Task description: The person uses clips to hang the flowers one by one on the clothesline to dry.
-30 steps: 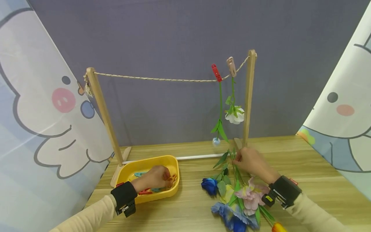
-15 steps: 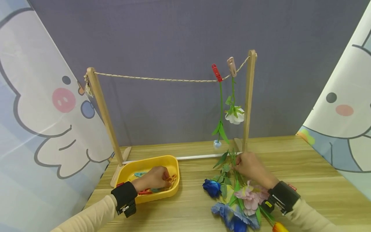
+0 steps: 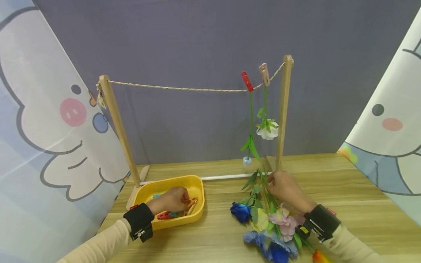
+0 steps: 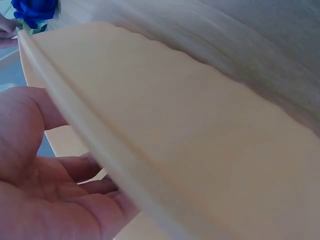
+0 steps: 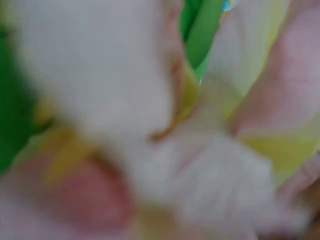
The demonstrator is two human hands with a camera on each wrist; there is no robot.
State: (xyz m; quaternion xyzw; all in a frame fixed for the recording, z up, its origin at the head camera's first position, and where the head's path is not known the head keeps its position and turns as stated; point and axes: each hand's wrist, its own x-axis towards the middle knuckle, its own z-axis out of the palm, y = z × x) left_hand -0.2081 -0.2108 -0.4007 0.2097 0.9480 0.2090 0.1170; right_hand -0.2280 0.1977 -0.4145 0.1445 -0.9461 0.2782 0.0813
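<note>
In the head view my left hand [image 3: 173, 200] reaches into a yellow bin [image 3: 189, 179] with its fingers bent down at orange clothespins [image 3: 194, 201]. The bin's wall covers its fingertips in the left wrist view, so I cannot tell whether it grips one. Further right, my right hand [image 3: 283, 187] pinches the green stems [image 3: 264, 178] of a bunch of artificial flowers lying on the table. The bunch has a dark blue rose [image 3: 241, 212], a pink flower [image 3: 283, 221] and light blue flowers [image 3: 263, 241]. Blurred pink and white petals [image 5: 95, 65] fill the right wrist view.
A rope [image 3: 171, 87] spans two wooden posts [image 3: 283, 109] behind the bin and flowers. A red clothespin [image 3: 247, 81] and a beige clothespin [image 3: 264, 74] hold two flowers upside down near the right post. A white rod [image 3: 227, 176] runs low between the posts.
My right hand has moved slightly down along the stems, and the lower flowers have shifted a little right. My left hand stays in the bin, drawn slightly left.
</note>
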